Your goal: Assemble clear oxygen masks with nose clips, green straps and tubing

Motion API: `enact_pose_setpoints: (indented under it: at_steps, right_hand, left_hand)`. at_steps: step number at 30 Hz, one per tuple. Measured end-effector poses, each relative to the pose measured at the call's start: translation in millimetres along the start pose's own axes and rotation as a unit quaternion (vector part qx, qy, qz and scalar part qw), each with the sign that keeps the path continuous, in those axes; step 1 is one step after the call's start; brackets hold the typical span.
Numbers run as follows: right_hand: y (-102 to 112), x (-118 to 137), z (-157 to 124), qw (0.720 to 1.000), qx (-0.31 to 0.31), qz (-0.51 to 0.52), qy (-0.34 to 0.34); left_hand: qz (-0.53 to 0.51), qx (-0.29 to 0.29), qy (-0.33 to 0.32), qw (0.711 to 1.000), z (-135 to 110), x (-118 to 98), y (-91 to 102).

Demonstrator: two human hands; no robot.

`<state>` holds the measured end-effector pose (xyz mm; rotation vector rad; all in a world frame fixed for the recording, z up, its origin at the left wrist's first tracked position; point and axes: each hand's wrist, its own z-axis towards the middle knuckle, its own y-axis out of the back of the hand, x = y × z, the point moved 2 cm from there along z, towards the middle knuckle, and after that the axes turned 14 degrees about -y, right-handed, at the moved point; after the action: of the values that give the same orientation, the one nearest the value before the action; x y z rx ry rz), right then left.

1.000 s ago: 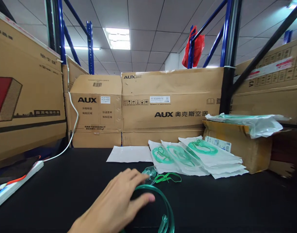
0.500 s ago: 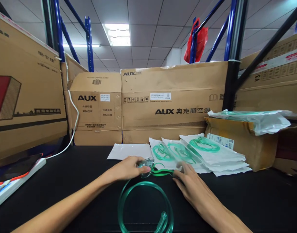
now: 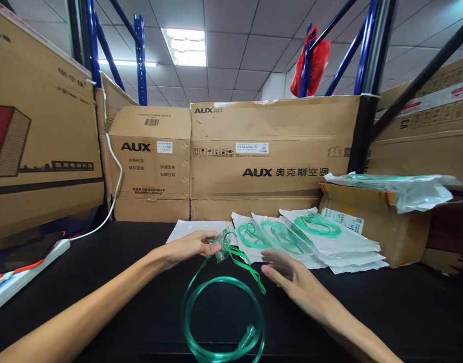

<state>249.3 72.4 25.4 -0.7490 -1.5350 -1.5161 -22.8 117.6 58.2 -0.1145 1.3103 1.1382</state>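
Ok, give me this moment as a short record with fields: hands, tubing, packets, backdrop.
Left hand: the left hand grips a clear mask
Right hand: the right hand is open, holding nothing visible
Strap: green strap hangs from the mask, between the hands
Tubing: green tubing looped on the black table
Packets: white packets overlap beside an open-looking brown carton
Backdrop: AUX cartons

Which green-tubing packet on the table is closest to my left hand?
The leftmost packet, just right of the mask your left hand holds; the others lie farther right.
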Motion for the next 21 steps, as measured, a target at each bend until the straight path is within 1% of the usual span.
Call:
enact_pose_setpoints:
  at_steps: [4, 6, 9, 13, 16, 18, 19, 20, 21]
  right_hand:
    - [-12.1, 10.2, 7.7, 0.997, 0.079, -0.008, 0.01]
    - [-16.5, 15.8, 7.3, 0.995, 0.102, -0.018, 0.011]
    - [-15.4, 20.3, 2.5, 0.995, 0.096, -0.021, 0.014]
    - [0.0, 22.9, -11.4, 0.998, 0.05, -0.013, 0.019]
    - [8.1, 23.8, -27.2, 0.998, 0.041, 0.037, 0.021]
    - [4.5, 23.1, -39.5, 0.996, 0.061, 0.065, 0.021]
    - [0.2, 22.6, -45.9, 0.996, 0.066, 0.06, 0.026]
    - [-5.3, 22.4, -52.2, 0.996, 0.066, 0.036, 0.043]
    - [-11.3, 22.9, -58.4, 0.996, 0.057, -0.002, 0.075]
  left_hand:
    - [-0.021, 0.0, -0.002, 1.0, 1.4, 0.9, -0.4]
    - [-0.023, 0.0, -0.002, 1.0, 2.1, 0.9, -0.6]
    - [-0.015, -0.005, 0.001, 1.0, 1.9, 0.2, -0.9]
    - [0.01, -0.019, 0.012, 1.0, 0.7, 2.6, -0.6]
    - [0.029, -0.028, 0.025, 0.999, 0.9, 8.3, -0.9]
    - [0.037, -0.029, 0.034, 0.998, 1.3, 12.0, -1.9]
    - [0.04, -0.027, 0.038, 0.998, 1.4, 13.4, -2.5]
    - [0.041, -0.025, 0.042, 0.998, 1.3, 14.5, -3.2]
    - [0.041, -0.022, 0.045, 0.998, 1.0, 15.2, -3.9]
